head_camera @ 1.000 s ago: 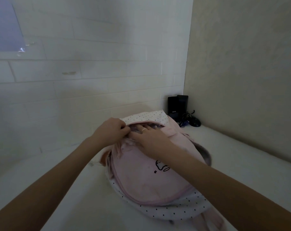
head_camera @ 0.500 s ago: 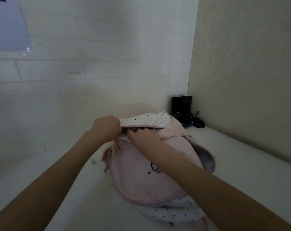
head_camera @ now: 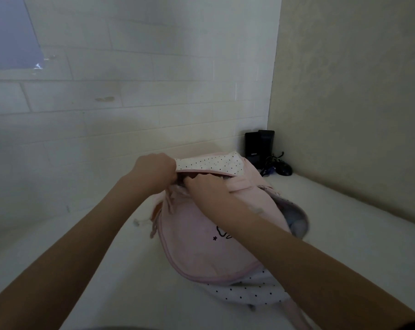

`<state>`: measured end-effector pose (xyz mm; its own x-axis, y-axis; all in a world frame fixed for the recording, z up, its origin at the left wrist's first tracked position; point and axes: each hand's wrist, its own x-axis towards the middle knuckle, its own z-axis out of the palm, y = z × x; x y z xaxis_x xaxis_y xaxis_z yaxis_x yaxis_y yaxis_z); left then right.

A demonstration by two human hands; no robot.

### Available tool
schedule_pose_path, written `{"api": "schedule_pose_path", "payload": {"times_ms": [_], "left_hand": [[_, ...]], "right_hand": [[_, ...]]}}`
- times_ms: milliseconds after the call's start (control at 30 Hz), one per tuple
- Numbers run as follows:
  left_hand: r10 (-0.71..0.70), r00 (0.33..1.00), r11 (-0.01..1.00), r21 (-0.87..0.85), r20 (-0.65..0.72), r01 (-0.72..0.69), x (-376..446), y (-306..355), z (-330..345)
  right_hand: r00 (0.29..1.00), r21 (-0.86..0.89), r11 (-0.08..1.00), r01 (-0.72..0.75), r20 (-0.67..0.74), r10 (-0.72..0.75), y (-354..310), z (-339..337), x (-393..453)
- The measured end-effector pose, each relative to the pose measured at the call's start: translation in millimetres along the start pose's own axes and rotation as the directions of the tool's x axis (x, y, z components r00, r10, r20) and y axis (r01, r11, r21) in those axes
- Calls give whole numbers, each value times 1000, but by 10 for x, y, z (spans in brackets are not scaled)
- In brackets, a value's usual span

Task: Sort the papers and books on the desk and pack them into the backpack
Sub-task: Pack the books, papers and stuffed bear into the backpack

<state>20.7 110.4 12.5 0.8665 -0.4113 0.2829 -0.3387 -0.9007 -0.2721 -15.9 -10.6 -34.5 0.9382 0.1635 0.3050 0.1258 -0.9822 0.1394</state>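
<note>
A pink backpack [head_camera: 197, 239] with a white polka-dot lining lies on the white desk [head_camera: 344, 234], its top opening facing away from me. My left hand [head_camera: 154, 170] grips the left end of the dotted upper rim of the opening. My right hand [head_camera: 208, 189] lies on the pink front panel at the opening, fingers curled over its edge and reaching inside. The fingertips are hidden in the bag. No papers or books show; the contents are hidden.
A black box-shaped device [head_camera: 258, 146] and a dark mouse with cables [head_camera: 282, 170] sit in the far right corner. White brick wall stands behind, a beige wall to the right. A grey side pocket [head_camera: 294, 217] bulges at the bag's right.
My right hand's fingers, spread on the rim before, have curled down into the opening. The left hand kept its grip; the bag rim rose slightly.
</note>
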Motion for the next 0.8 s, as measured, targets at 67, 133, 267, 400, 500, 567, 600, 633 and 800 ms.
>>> {"api": "schedule_pose_path", "payload": {"times_ms": [67, 133, 267, 400, 500, 567, 600, 633, 800], "left_hand": [[5, 1000, 999, 33, -4, -5, -6, 8, 18], [6, 1000, 1000, -13, 23, -5, -6, -34, 18], [-23, 990, 977, -206, 142, 52, 23, -149, 64], [-48, 991, 981, -184, 122, 70, -47, -144, 133], [-23, 1000, 1000, -16, 15, 24, -96, -88, 89], [-14, 1000, 998, 58, -14, 14, -96, -45, 88], [-13, 1000, 998, 69, -14, 14, -98, -25, 95], [-12, 1000, 998, 54, -7, 13, -91, -23, 112], [-114, 987, 970, -201, 113, 135, -10, -182, 233]], "right_hand": [[999, -1, 1000, 2, 49, -2, -54, 2, 47], [999, -5, 1000, 4, 37, -4, -38, -13, 84], [995, -3, 1000, -13, -96, 13, 19, 15, 13], [999, 22, 999, -36, -13, 36, -86, 36, -12], [999, 63, 997, -41, 32, 39, -119, 24, 38], [997, 40, 998, -46, 68, 44, -124, 22, 49], [995, 25, 998, -49, 83, 47, -118, 17, 49], [994, 30, 999, -45, 99, 41, -113, 17, 52], [988, -47, 999, -20, -153, 13, -100, 59, 93]]}}
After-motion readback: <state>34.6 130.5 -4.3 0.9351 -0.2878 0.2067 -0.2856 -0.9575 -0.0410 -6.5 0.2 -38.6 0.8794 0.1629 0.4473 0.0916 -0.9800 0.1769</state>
